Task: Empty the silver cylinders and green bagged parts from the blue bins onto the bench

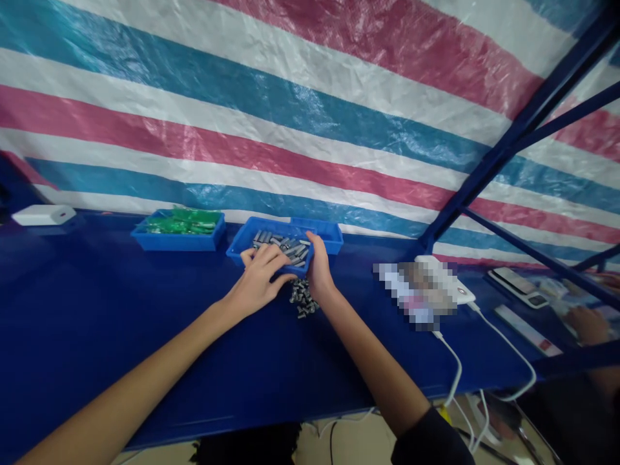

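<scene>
A blue bin holds many grey metal cylinder-shaped pieces. My right hand grips its right end, the thumb up by the rim. My left hand reaches over the front rim from the left. Its bent fingers are among the metal pieces, while the thumb lies outside along the front wall; whether a piece is pinched in the fingertips is hidden. Just below the bin, a small pile of dark metal screws lies on the blue table, close to my right wrist.
Left stands a blue bin of green packets. Another blue bin is partly hidden behind mine. A white box is far left. To the right are a blurred-out item, white cables, a scale-like device and another person's hand.
</scene>
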